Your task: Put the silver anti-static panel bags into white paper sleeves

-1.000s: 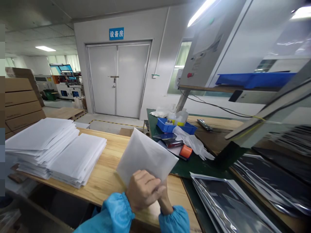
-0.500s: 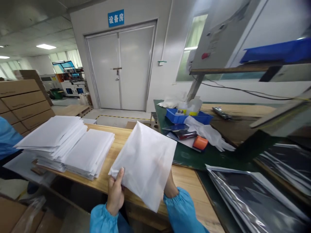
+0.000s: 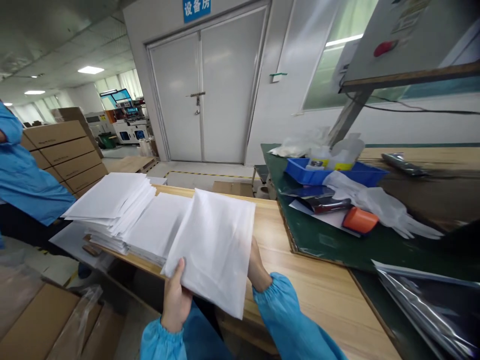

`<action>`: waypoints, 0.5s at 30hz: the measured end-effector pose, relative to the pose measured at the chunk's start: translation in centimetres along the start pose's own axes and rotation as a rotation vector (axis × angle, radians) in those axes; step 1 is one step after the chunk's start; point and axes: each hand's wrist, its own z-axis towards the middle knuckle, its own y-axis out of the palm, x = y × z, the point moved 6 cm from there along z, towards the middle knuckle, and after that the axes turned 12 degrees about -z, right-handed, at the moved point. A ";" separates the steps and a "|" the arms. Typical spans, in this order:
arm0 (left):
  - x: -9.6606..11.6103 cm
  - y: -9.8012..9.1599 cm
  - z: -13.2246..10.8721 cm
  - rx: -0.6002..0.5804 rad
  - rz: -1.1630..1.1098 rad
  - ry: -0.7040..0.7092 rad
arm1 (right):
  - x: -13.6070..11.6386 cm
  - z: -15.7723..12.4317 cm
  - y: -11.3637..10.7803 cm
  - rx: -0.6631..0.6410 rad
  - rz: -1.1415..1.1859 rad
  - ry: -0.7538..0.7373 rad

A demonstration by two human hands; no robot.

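a white sheet (image 3: 213, 245) is held at centre frame by the left hand (image 3: 175, 299) and right hand (image 3: 257, 267), now lowered beside the paper stacks (image 3: 123, 212) on the surface (image 3: 318, 295)

White bag (image 3: 213, 245), pale wooden table (image 3: 322, 295), blue tray (image 3: 300, 175), orange, perhaps tape, roll (image 3: 360, 220).

It was a factory packing floor: stacked cartons (image 3: 63, 155), machines (image 3: 129, 127) behind, white bags (image 3: 123, 210) piled on a wooden tabletop (image 3: 318, 295).
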 end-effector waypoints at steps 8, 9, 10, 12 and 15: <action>8.5 2.2 5.3 -0.033 0.030 0.275 | -0.9 0.9 3.9 -0.198 0.232 0.184; 9.7 2.5 6.3 -0.035 0.034 0.299 | -0.7 0.8 3.7 -0.200 0.216 0.178; 10.7 2.7 7.3 -0.034 0.041 0.308 | -0.5 0.6 3.5 -0.209 0.194 0.174; 12.2 2.4 9.4 -0.018 0.075 0.274 | 0.4 -0.1 3.1 -0.255 0.138 0.169; 13.6 0.5 11.7 0.005 0.163 0.197 | 2.5 -1.1 2.2 -0.298 0.045 0.194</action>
